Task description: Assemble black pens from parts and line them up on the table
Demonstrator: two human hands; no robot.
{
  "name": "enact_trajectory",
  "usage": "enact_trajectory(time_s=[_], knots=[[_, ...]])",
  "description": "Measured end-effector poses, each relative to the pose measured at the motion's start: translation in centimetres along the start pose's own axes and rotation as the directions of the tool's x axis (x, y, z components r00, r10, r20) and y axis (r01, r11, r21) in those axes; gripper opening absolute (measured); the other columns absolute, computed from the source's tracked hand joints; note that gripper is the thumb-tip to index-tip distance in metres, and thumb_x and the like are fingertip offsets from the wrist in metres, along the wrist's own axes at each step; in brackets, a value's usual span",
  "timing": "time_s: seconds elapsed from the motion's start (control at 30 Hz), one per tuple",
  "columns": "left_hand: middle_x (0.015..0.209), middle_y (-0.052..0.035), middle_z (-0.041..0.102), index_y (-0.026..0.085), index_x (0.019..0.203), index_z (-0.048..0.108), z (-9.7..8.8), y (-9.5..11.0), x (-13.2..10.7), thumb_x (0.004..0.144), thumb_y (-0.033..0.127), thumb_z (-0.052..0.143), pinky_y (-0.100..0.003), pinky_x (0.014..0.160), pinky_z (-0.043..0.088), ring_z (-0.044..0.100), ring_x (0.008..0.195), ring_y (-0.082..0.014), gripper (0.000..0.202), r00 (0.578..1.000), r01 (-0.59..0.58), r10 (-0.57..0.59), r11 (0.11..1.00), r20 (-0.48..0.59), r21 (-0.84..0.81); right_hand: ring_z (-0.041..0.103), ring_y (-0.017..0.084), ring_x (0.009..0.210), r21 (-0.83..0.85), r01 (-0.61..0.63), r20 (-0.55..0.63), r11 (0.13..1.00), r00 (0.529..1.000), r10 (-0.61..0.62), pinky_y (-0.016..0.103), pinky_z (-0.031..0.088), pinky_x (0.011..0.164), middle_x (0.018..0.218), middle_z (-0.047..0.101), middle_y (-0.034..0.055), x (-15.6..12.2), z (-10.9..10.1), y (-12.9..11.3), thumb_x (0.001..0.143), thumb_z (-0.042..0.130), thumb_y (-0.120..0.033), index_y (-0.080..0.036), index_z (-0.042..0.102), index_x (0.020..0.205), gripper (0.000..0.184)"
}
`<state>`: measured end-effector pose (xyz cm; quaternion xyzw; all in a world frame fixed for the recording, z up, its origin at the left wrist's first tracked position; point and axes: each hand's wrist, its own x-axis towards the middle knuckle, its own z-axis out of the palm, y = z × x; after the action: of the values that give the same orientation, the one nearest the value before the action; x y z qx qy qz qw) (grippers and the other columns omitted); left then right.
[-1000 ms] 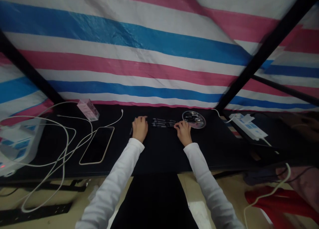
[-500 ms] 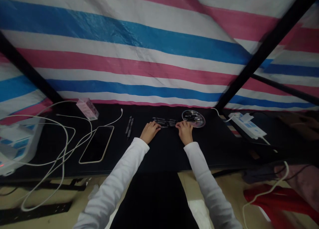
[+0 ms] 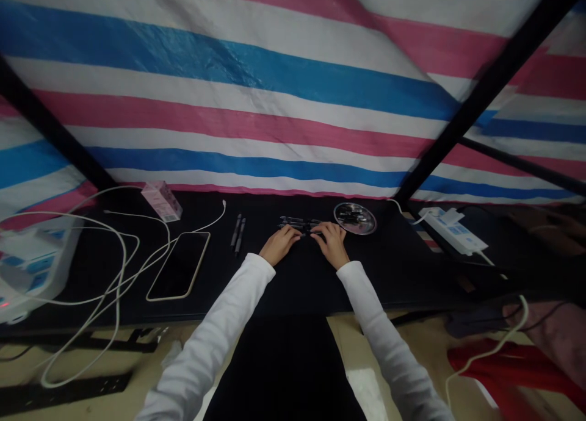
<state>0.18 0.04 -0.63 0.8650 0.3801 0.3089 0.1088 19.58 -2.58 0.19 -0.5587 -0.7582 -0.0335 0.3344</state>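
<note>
Several dark pens (image 3: 297, 220) lie side by side across the black table in front of me. My left hand (image 3: 278, 244) is closed at the left end of the nearest pen (image 3: 306, 232), thumb and fingers pinched on it. From the right, my right hand (image 3: 332, 243) has its fingertips on the same pen, bent over its right part and hiding it. Just behind my right hand stands a round clear dish (image 3: 372, 226) holding small dark pen parts (image 3: 352, 215). Two more dark pens (image 3: 238, 233) lie to the left of my left hand, apart from the row.
A phone (image 3: 179, 265) lies on the table at left, with white cables (image 3: 121, 256) looped around it. A pink box (image 3: 162, 201) stands behind it. White power strips (image 3: 453, 230) sit at both sides. A striped sheet (image 3: 256, 122) hangs behind the table.
My right hand has moved left, away from the dish and closer to my left hand. My left hand has shifted slightly right along the pen.
</note>
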Motion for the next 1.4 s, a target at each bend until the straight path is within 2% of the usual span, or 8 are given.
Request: enact_trajectory(time_s=[0.1,0.17,0.37,0.47,0.67,0.9,1.23,1.4], knots=[[0.098,-0.0044,0.056,0.020,0.100,0.052,-0.2,-0.1,0.1,0.092,0.030,0.034,-0.029,0.085,0.043,0.055,0.093,-0.0149,0.022,0.998,0.050,-0.051,0.998,-0.024,-0.025,0.045,0.023,0.105,0.005,-0.109,-0.128,0.994,0.986,0.109,0.038,0.030,0.089,0.114,0.053,0.0080,0.8,-1.4,2.8,0.088,0.042,-0.036,-0.025,0.052,0.117,0.032],[0.098,-0.0050,0.056,0.019,0.099,0.051,-0.2,-0.1,0.1,0.092,0.028,0.032,-0.031,0.084,0.043,0.055,0.092,-0.0160,0.022,0.995,0.090,-0.091,0.996,-0.041,-0.015,0.047,0.023,0.101,-0.035,-0.195,-0.138,0.980,0.972,0.189,0.038,0.033,0.087,0.107,0.055,0.0099,1.6,-2.5,6.0,0.087,0.042,-0.033,-0.021,0.060,0.106,0.028],[0.097,-0.0059,0.056,0.019,0.098,0.048,-0.2,-0.3,0.1,0.093,0.028,0.026,-0.035,0.082,0.040,0.055,0.090,-0.0179,0.025,0.989,0.137,-0.136,0.990,-0.056,0.028,0.057,0.017,0.073,-0.050,-0.247,0.351,0.968,0.903,0.248,0.029,0.041,0.070,0.074,0.062,0.0036,4.1,-3.7,12.8,0.073,0.058,-0.025,-0.018,0.067,0.085,0.017],[0.098,-0.0054,0.056,0.019,0.098,0.049,-0.3,-0.2,0.2,0.093,0.029,0.026,-0.034,0.083,0.039,0.054,0.091,-0.0176,0.026,0.987,0.151,-0.149,0.987,-0.055,0.045,0.056,0.014,0.064,-0.092,-0.293,0.409,0.952,0.860,0.304,0.024,0.040,0.062,0.068,0.062,0.0012,4.9,-3.0,12.9,0.071,0.060,-0.022,-0.018,0.066,0.085,0.015],[0.095,-0.0020,0.055,0.026,0.104,0.055,-1.0,0.3,0.0,0.092,0.040,0.030,-0.031,0.084,0.037,0.053,0.094,-0.0160,0.031,0.989,0.143,-0.141,0.988,-0.036,0.063,0.058,0.015,0.070,-0.148,-0.306,0.372,0.941,0.864,0.339,0.024,0.040,0.067,0.072,0.064,0.0039,5.5,-2.2,12.3,0.070,0.062,-0.017,-0.017,0.064,0.073,0.003],[0.086,-0.0018,0.054,0.026,0.097,0.061,-1.0,0.2,-0.1,0.090,0.042,0.035,-0.031,0.079,0.035,0.052,0.084,-0.0150,0.031,0.988,0.143,-0.134,0.980,-0.076,0.139,0.057,0.015,0.068,-0.127,-0.280,0.320,0.952,0.897,0.307,0.026,0.042,0.068,0.071,0.063,0.0030,5.6,-2.2,12.6,0.069,0.066,-0.022,-0.016,0.062,0.089,0.021],[0.083,-0.0031,0.053,0.024,0.091,0.062,-1.0,-0.1,-0.4,0.088,0.040,0.040,-0.031,0.075,0.035,0.050,0.081,-0.0160,0.027,0.984,0.162,-0.144,0.965,-0.103,0.204,0.059,0.019,0.074,-0.188,-0.271,0.315,0.944,0.894,0.319,0.029,0.043,0.071,0.077,0.065,0.0074,5.9,-1.5,13.0,0.070,0.060,-0.015,-0.017,0.065,0.069,0.005],[0.082,-0.0033,0.052,0.025,0.090,0.062,-1.1,0.0,-0.5,0.088,0.041,0.040,-0.031,0.075,0.034,0.048,0.080,-0.0163,0.027,0.984,0.165,-0.145,0.960,-0.101,0.228,0.057,0.022,0.084,-0.107,-0.205,0.072,0.973,0.974,0.214,0.033,0.042,0.078,0.084,0.061,0.0110,6.0,-2.1,10.7,0.074,0.051,-0.014,-0.015,0.058,0.076,0.007]])
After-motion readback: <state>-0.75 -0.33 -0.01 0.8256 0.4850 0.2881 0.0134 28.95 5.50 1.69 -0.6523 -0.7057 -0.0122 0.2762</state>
